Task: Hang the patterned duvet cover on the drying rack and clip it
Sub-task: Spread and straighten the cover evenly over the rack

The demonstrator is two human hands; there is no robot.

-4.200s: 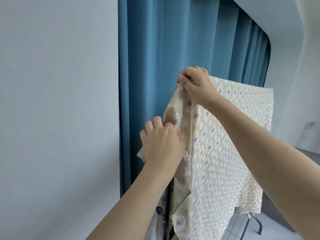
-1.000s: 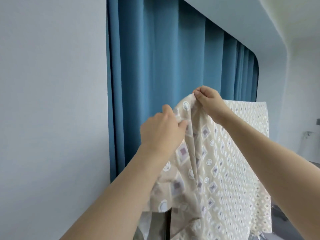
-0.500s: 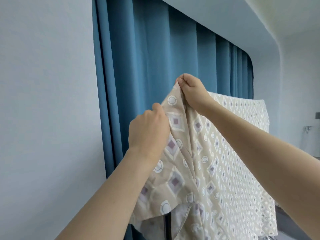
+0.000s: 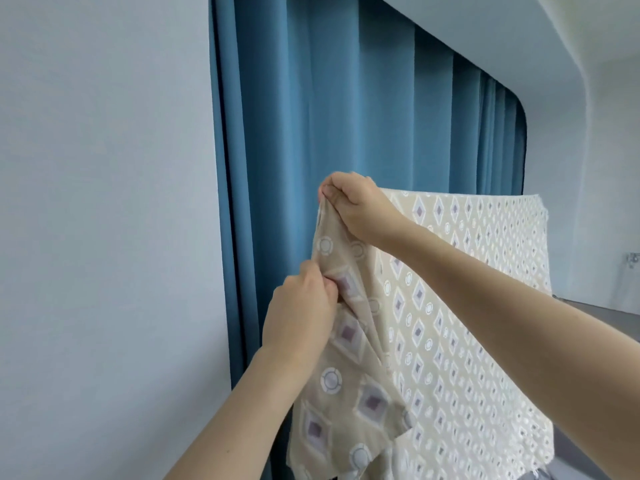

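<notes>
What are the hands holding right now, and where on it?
Both grip the duvet cover: right hand at its top near corner, left hand on the edge fold below.

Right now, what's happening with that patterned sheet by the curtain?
A person is hanging a patterned duvet cover in front of a blue curtain. The right hand pinches the cover's top corner, held high, while the left hand grips the bunched edge lower down. The rest of the cover already drapes flat to the right. No clip shows anywhere, and whatever carries the cover is hidden under the cloth.
</notes>
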